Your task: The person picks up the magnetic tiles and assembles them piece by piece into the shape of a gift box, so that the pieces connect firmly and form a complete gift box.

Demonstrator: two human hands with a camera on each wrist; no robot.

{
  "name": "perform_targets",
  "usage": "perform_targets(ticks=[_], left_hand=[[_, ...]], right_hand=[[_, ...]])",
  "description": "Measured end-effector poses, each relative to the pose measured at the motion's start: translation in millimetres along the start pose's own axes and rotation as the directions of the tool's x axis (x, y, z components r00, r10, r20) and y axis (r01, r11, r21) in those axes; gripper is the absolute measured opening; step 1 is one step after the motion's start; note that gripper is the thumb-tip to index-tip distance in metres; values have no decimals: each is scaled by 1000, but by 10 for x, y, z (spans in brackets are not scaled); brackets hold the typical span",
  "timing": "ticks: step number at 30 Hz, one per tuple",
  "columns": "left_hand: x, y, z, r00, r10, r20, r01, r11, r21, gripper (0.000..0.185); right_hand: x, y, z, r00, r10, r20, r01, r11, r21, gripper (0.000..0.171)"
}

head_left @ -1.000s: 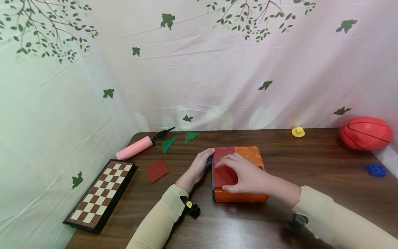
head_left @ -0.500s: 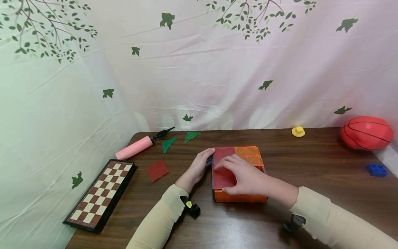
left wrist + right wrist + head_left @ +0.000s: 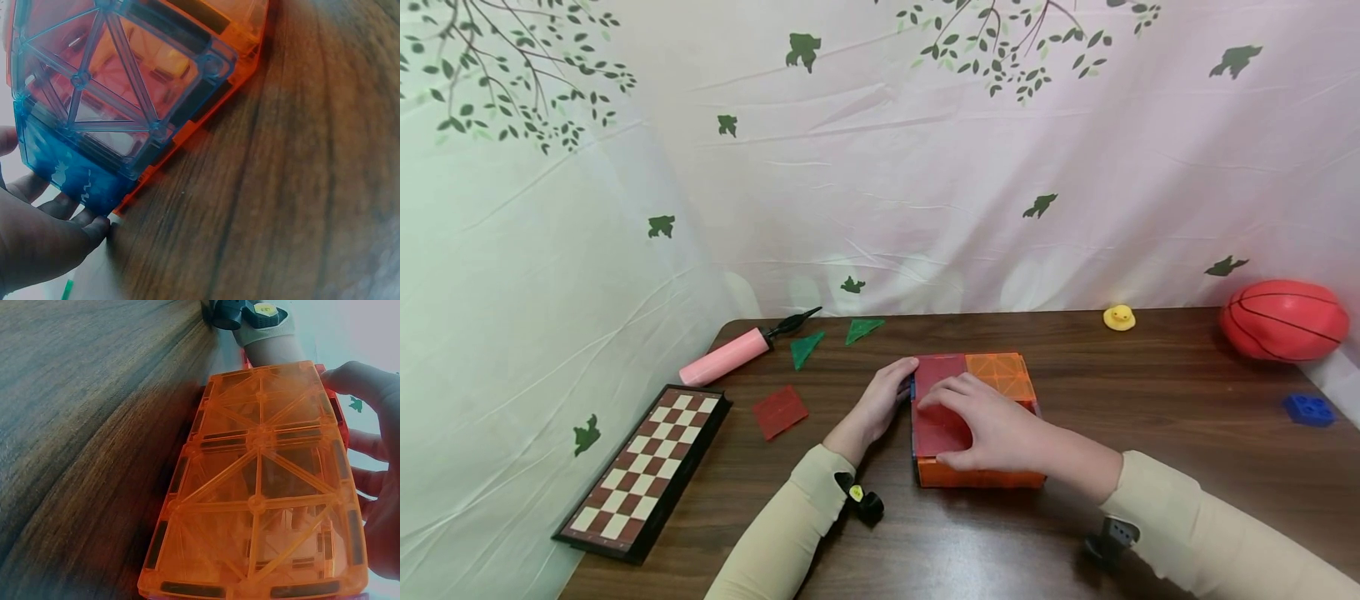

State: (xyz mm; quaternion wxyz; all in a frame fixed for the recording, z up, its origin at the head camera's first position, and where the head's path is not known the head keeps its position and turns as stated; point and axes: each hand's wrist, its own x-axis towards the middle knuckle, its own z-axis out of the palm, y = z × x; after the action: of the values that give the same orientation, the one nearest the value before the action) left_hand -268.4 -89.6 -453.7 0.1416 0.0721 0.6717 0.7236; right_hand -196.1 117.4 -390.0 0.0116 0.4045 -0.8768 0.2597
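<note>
A box of translucent magnetic tiles (image 3: 998,375) stands on the dark wooden table, with red and orange tiles on top. My left hand (image 3: 878,407) rests along its left side; in the left wrist view, its fingers touch a blue tile (image 3: 65,165). My right hand (image 3: 992,423) reaches over the top from the right. Its curved fingers and thumb span a red magnetic tile (image 3: 942,429), fingertips near the left edge and thumb at the front edge. The right wrist view shows the orange front wall (image 3: 256,487), with the thumb at the upper edge.
Left of the box lie a loose red tile (image 3: 780,412), green triangle tiles (image 3: 806,349), a pink hand pump (image 3: 726,357) and a checkered board (image 3: 643,467). Toward the right are a yellow rubber duck (image 3: 1119,318), a red ball (image 3: 1285,322) and a blue block (image 3: 1308,410). Patterned cloth hangs behind.
The near red tile has shifted slightly toward the front-left under my right hand, its front edge now closer to the box's front rim. My left hand has stayed in place.
</note>
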Motion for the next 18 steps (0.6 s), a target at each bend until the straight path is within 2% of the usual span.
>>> perform_targets(ticks=[5,11,14,18], left_hand=[[-4,10,3,1000,0,2,0,1000,-3,45],[-49,81,-54,1000,24,6,-24,999,-21,45],[-94,147,-131,1000,25,-7,-25,1000,-7,45],[-192,203,-297,1000,12,-24,-11,999,46,46]], right_hand=[[-16,20,-65,1000,-5,-17,5,1000,19,52],[-110,190,-243,991,46,-127,-35,996,88,45],[-190,333,-319,978,98,-184,-76,989,126,40],[-306,534,-386,949,190,-253,-140,969,202,34]])
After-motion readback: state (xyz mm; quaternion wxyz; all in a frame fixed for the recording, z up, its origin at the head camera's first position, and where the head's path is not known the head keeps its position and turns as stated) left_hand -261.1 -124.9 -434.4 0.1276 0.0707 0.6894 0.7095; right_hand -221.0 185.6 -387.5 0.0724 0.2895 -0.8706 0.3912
